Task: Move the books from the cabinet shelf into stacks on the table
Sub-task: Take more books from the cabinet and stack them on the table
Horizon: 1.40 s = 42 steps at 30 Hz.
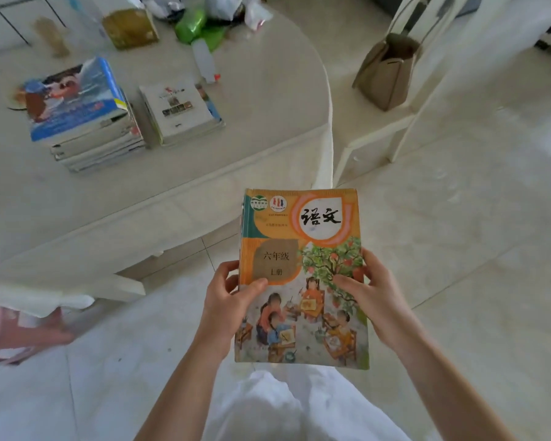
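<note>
Item in hand: one orange-covered Chinese language textbook (303, 278), cover up, lower centre of the frame, held over the tiled floor (458, 249) and well apart from the table; layered edges along its left side suggest further books beneath it, though how many cannot be told. Left hand (226, 300): closed on the book's left edge, thumb lying across the cover, fingers curled against the spine side. Right hand (372, 300): closed on the right edge, thumb on the cover, fingers hidden under the book. Table (252, 100): pale, round-edged, filling the upper left of the frame. Stack one, the taller stack (83, 119), far left on the table, topped by a blue-covered book. Stack two, the shorter stack (180, 113), just beside it to the right, topped by a white-covered book; a narrow gap separates the two. Other table contents, upper edge of frame: a yellowish carton (129, 28), a green plastic bag (198, 27), a clear bottle with a red cap (204, 62). Upper right: a white chair (404, 116) carrying a beige handbag (390, 71). The cabinet shelf is not in view. Step in hand, as judged: carrying, between shelf and table, with the book not yet set down. Next move, as judged: bring the book forward and to the upper left over the table edge, pick one stack, most likely the shorter by the look of the heights, and lower it flat with edges squared to the book below, so that the pile does not lean or slide.
</note>
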Each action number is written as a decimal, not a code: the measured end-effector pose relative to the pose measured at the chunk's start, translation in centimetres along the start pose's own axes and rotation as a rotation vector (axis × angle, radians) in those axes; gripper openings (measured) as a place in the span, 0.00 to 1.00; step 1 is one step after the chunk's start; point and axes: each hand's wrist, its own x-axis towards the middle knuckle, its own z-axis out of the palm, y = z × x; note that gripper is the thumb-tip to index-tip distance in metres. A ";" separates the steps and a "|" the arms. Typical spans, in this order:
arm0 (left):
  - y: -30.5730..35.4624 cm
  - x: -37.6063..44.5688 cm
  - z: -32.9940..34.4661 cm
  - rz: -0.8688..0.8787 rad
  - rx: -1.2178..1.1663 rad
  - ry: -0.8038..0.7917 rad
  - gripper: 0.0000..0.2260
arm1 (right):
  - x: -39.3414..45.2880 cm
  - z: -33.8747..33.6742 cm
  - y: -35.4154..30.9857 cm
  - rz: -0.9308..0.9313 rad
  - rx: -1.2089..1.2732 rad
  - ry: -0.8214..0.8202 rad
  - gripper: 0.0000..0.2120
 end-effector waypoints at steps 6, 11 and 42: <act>4.8 4.9 1.5 0.005 -0.070 0.101 0.13 | 7.4 0.4 -6.5 -0.076 -0.129 -0.110 0.22; 7.0 9.0 0.6 -0.031 -0.099 0.187 0.13 | 12.6 2.6 -10.2 -0.080 -0.187 -0.211 0.23; 14.8 33.1 -12.7 0.338 -0.080 0.412 0.24 | 36.3 22.5 -20.4 -0.776 -0.388 -0.311 0.36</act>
